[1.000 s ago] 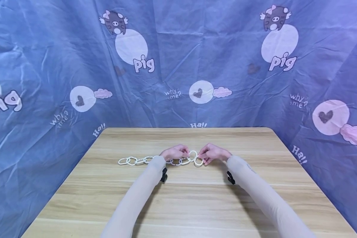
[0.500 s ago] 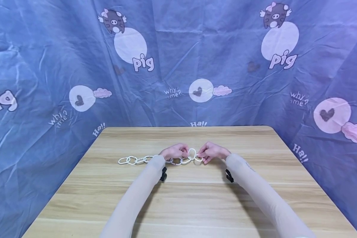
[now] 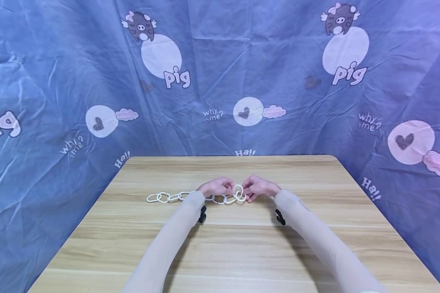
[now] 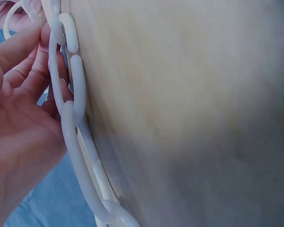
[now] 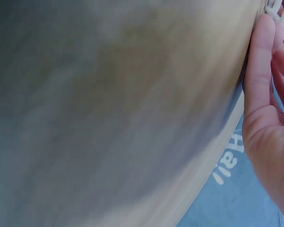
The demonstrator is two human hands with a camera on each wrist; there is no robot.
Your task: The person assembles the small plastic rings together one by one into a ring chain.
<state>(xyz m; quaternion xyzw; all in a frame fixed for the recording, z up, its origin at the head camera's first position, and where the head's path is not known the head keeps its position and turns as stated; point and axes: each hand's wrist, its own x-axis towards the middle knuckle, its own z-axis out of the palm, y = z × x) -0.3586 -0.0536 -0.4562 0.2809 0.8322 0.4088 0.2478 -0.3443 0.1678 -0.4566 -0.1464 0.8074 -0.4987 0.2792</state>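
Observation:
A chain of white plastic links (image 3: 163, 197) lies across the table, running left to right and passing behind the left forearm. At its right end my left hand (image 3: 217, 186) pinches an upright link (image 3: 238, 188) between thumb and fingers. Facing it, my right hand (image 3: 258, 186) pinches another white link (image 3: 241, 197), which overlaps the upright one; whether they are hooked together I cannot tell. In the left wrist view the chain links (image 4: 80, 163) hang beside the palm, and one has a small gap in its side. The right wrist view shows only a sliver of link (image 5: 273, 13) at the fingertips.
The light wooden table (image 3: 242, 252) extends on all sides of the hands. A blue printed cloth (image 3: 220, 73) hangs behind and along both sides of it. Black straps (image 3: 202, 214) sit at both wrists.
The right hand has shifted slightly left with its link, bringing it further over the upright link. The left hand stays nearly in place, and the chain on the left lies still.

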